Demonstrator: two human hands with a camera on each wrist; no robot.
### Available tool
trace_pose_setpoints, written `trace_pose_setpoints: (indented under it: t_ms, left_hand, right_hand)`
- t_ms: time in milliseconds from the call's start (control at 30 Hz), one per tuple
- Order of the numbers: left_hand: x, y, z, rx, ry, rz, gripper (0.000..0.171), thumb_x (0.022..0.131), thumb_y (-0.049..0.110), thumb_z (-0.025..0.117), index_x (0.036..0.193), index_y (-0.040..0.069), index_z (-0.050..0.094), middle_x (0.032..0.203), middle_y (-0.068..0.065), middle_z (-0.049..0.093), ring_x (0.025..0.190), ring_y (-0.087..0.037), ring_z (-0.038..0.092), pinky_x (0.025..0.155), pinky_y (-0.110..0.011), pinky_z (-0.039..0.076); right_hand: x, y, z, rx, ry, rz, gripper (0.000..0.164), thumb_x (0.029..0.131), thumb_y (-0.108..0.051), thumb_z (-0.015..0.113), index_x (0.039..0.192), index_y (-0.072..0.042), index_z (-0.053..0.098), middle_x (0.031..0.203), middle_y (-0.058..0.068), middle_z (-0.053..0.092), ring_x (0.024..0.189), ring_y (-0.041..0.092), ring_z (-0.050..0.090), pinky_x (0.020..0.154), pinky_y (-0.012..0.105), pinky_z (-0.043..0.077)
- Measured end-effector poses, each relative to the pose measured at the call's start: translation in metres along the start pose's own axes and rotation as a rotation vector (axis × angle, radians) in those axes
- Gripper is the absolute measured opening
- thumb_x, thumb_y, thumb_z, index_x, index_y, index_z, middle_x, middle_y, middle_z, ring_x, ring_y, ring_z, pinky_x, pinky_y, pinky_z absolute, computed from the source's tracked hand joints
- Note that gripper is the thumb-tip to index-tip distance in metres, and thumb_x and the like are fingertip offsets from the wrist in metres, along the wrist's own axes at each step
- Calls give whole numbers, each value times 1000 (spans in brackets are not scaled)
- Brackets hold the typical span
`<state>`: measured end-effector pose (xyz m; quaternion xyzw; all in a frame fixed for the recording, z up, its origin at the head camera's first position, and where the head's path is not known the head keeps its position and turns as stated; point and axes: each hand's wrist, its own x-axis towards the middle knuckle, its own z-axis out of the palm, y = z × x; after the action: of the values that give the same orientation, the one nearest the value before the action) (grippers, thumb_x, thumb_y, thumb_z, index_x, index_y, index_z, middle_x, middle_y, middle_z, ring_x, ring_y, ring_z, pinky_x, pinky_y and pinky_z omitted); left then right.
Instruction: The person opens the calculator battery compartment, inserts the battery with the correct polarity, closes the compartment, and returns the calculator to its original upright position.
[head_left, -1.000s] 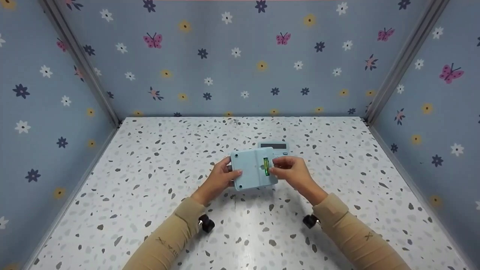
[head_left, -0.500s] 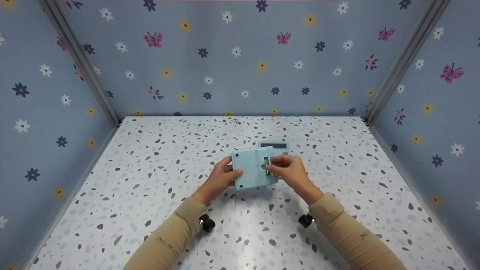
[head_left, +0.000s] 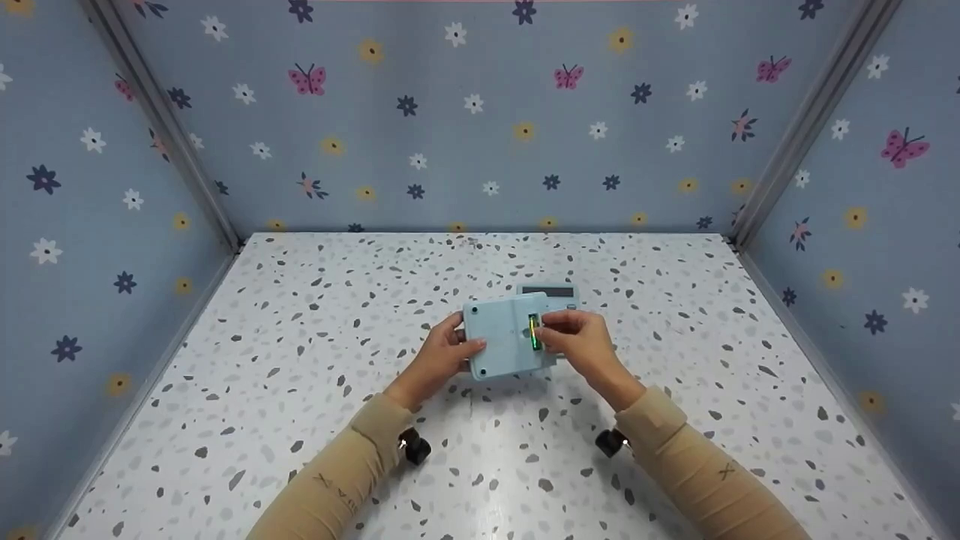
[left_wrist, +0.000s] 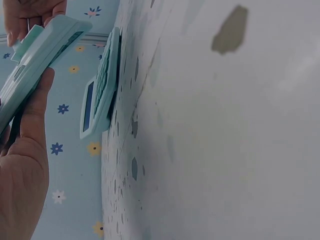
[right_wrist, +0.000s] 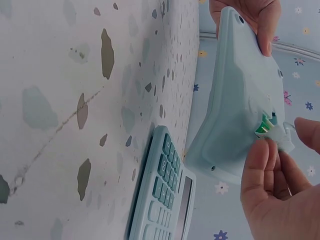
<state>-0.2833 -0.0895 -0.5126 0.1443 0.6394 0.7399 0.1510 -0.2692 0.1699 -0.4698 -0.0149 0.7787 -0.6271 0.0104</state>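
Observation:
A light blue calculator (head_left: 497,337) is held above the table with its back facing up. My left hand (head_left: 436,354) grips its left end, thumb on the back and fingers beneath. Toward its right end, the battery compartment is uncovered, with a green battery (head_left: 534,332) lying in it. My right hand (head_left: 589,346) pinches a small pale blue battery cover (right_wrist: 283,137) at the compartment's edge; in the left wrist view the cover (left_wrist: 27,42) stands up tilted from the calculator's back. The held calculator's keys are hidden in the head view.
A second light blue calculator (head_left: 564,292) lies face up on the speckled white table (head_left: 360,300), partly hidden behind the held one. Flower-patterned blue panels (head_left: 465,112) enclose the back and both sides. Black wrist-camera mounts (head_left: 415,447) hang beside the sleeves.
My right hand has shifted slightly left, bringing its fingertips over the edge of the battery compartment. The left hand and the held calculator have barely moved.

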Motion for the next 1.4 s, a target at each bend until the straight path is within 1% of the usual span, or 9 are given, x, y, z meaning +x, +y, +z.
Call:
trace_pose_setpoints:
  t_ms: [233,433,800,1033,1233,1400]
  left_hand:
    - [-1,0,0,9,-17,4,61,107,4,63,164,5,41,144,-25,67,122,-29,73,95,-46,67]
    - [0,0,1,-4,-25,6,63,107,4,63,165,5,39,147,-27,64,124,-31,72,96,-48,66]
    - [3,0,6,-2,-9,-7,60,106,3,64,163,5,41,146,-26,65,122,-30,72,96,-48,66]
    - [3,0,6,-4,-17,2,60,107,4,64,163,4,41,145,-26,65,120,-29,73,95,-46,67]
    - [1,-1,4,-5,-19,15,60,106,3,65,162,3,43,138,-21,70,115,-24,74,89,-41,68]
    - [1,0,3,-14,-26,19,60,106,4,64,162,3,42,138,-21,70,115,-24,74,90,-42,68]
  right_hand:
    - [1,1,3,20,19,-20,25,91,-2,84,114,6,77,100,10,75,88,12,68,72,22,64]
    - [3,2,4,-9,42,-36,24,87,-2,88,108,4,76,95,7,73,86,13,67,69,21,62]
    - [5,4,7,-53,87,-61,24,83,1,90,100,2,73,88,5,68,81,14,61,64,19,55]
    - [6,5,7,-86,92,-55,22,85,-1,89,100,2,73,89,6,69,82,14,61,66,19,55]
    - [7,5,6,-61,83,-42,19,87,2,86,103,3,75,90,7,71,82,14,63,66,19,57]
    - [7,5,5,-68,90,-22,22,86,-1,88,103,1,75,93,7,71,84,15,64,66,20,59]
